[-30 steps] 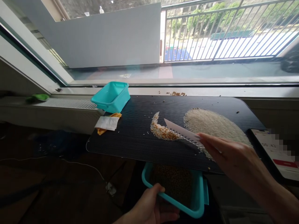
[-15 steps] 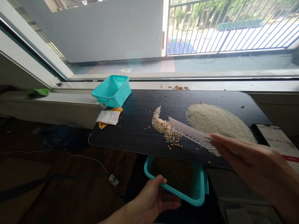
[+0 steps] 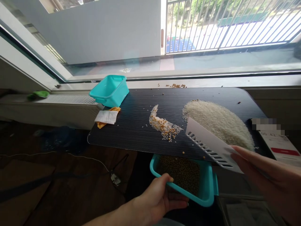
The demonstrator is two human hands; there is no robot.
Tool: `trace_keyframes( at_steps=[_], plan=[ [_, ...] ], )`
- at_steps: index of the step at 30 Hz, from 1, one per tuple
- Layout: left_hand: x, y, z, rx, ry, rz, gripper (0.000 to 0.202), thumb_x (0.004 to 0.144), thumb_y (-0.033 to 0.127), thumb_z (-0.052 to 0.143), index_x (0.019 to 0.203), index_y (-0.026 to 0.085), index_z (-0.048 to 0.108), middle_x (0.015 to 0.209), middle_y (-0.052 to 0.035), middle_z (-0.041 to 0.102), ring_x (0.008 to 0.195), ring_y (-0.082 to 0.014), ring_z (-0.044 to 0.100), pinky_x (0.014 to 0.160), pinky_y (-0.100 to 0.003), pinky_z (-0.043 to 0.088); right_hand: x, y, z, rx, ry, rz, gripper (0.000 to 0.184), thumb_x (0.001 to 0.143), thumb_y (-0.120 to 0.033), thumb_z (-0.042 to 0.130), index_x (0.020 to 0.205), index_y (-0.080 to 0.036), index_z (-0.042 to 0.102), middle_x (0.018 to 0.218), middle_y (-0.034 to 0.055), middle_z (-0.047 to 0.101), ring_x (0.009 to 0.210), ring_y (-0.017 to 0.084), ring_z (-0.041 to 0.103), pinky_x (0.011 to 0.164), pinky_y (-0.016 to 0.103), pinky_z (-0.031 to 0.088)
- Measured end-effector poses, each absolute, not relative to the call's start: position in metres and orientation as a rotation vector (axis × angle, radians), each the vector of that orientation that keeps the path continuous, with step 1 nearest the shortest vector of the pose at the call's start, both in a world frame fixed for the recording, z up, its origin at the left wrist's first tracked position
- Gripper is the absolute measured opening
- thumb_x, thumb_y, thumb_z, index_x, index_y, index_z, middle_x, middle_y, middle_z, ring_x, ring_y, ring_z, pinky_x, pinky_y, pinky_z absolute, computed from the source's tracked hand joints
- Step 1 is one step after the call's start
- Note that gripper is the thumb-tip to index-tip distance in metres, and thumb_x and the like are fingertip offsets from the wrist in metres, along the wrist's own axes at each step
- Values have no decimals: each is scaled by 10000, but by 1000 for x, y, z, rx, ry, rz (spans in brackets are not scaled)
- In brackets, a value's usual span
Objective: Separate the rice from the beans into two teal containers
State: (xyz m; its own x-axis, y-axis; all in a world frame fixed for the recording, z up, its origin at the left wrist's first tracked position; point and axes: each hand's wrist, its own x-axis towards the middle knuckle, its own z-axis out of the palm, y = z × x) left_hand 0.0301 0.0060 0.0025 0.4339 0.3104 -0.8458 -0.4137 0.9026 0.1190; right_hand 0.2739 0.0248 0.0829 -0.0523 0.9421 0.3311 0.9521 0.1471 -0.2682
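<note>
Left grip clamps teal bin at 6 o'clock; right grip pinches white scraper, 4 o'clock of grains.

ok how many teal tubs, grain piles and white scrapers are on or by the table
teal tub: 2, one on the table, one held by the left hand under its edge
grain pile: 2, one big and white, one small and mixed
white scraper: 1, in the right hand
total: 5

The far teal tub stands near a white packet, a phone well apart.
</note>
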Motion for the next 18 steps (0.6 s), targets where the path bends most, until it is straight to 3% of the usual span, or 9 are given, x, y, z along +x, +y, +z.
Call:
trace_keyframes(
  at_steps=[5, 12, 18],
  plan=[
    [20, 7, 0, -113, 1040, 479, 259, 724, 267, 462, 908, 93, 517, 775, -139, 652, 660, -218, 645, 638, -332, 512, 247, 19, 87, -1613, -2128, 6, 343, 788, -313, 494, 1111, -407, 558, 857, -65, 694, 568, 140, 638, 447, 206, 486],
    [7, 3, -6, -147, 1058, 493, 247, 746, 273, 450, 886, 86, 528, 772, -144, 653, 670, -217, 642, 632, -336, 521, 235, 63, 99, -1711, -2137, -124, 341, 838, -422, 390, 984, -257, 650, 782, 3, 703, 545, 150, 632, 466, 219, 463],
    [8, 5, -3, -145, 1034, 529, 224, 739, 269, 465, 847, 86, 536, 765, -144, 651, 666, -217, 642, 616, -327, 523, 227, 75, 93, -1726, -2199, -106, 276, 825, -358, 456, 1021, -270, 629, 883, 1, 697, 715, 159, 655, 537, 212, 468]
  ],
)
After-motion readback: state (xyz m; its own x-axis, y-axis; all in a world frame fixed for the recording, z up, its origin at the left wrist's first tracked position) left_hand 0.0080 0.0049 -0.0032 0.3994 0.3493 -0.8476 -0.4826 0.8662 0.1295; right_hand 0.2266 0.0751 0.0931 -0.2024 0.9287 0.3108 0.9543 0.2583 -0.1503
